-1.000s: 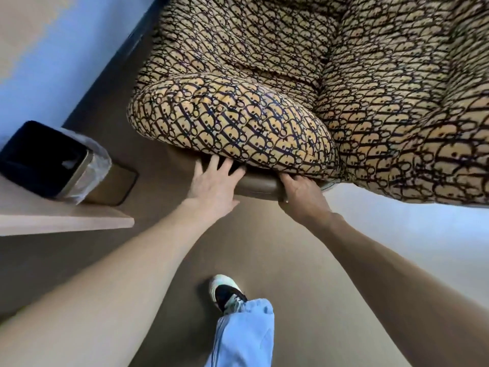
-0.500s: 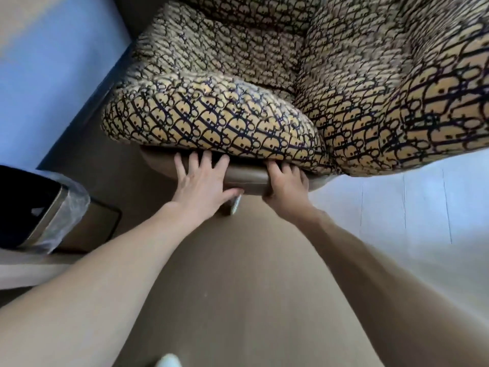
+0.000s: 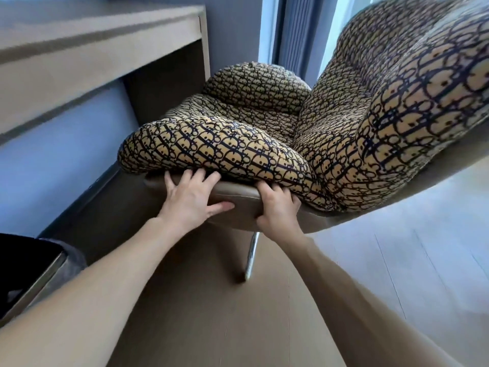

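A chair with a taupe leather shell (image 3: 238,193) and a thick tan cushion (image 3: 211,144) printed with dark letters fills the middle and right of the view. My left hand (image 3: 191,200) lies on the chair's front edge with fingers spread, fingertips tucked under the cushion's rim and the thumb pointing right. My right hand (image 3: 277,205) grips the same edge, its fingers curled over the rim under the cushion. A chrome chair leg (image 3: 251,256) shows below my hands.
A beige desk (image 3: 100,49) with a dark side panel stands at the upper left, close to the chair. A black bin with a clear liner (image 3: 34,268) is at the lower left. Brown flooring (image 3: 201,308) lies below, pale flooring at the right, a curtain behind.
The view has swung up and the chair has turned: the desk and curtain have come into sight. Both hands stay on the seat's front edge. The foot seen earlier has left the view.
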Motion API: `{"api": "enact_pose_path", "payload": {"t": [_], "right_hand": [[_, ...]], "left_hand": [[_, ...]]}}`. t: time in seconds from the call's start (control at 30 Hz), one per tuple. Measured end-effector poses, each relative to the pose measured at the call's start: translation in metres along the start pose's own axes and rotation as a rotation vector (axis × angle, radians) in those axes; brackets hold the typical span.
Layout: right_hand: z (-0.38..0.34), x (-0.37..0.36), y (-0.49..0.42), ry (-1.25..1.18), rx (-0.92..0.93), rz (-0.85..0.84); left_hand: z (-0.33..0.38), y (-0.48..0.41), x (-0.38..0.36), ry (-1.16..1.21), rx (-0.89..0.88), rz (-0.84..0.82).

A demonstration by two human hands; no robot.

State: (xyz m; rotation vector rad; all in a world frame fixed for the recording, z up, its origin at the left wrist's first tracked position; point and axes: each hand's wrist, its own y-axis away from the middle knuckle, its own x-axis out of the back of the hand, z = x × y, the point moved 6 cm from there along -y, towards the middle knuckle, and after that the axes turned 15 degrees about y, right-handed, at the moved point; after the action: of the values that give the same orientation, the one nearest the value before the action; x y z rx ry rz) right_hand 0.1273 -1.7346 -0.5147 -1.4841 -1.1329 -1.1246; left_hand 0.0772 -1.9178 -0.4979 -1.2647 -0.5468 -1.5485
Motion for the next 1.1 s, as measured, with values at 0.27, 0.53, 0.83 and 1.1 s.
{"api": "enact_pose_path", "payload": {"t": [0.27, 0.53, 0.83, 1.1], "right_hand": [[0.013, 0.000, -0.010, -0.020, -0.012, 0.014], [0.007, -0.004, -0.030, -0.042, 0.010, 0.028], [-0.001, -0.006, -0.019, 0.016, -0.031, 0.072], [-0.011, 0.002, 0.010, 0.041, -0.032, 0.061]], "left_hand": [[0.007, -0.011, -0.010, -0.001, 0.024, 0.026], [-0.008, -0.038, -0.015, 0.022, 0.105, 0.009], [-0.013, -0.034, -0.019, 0.058, 0.098, -0.057], [-0.004, -0.001, -0.006, 0.048, 0.134, -0.084]]}}
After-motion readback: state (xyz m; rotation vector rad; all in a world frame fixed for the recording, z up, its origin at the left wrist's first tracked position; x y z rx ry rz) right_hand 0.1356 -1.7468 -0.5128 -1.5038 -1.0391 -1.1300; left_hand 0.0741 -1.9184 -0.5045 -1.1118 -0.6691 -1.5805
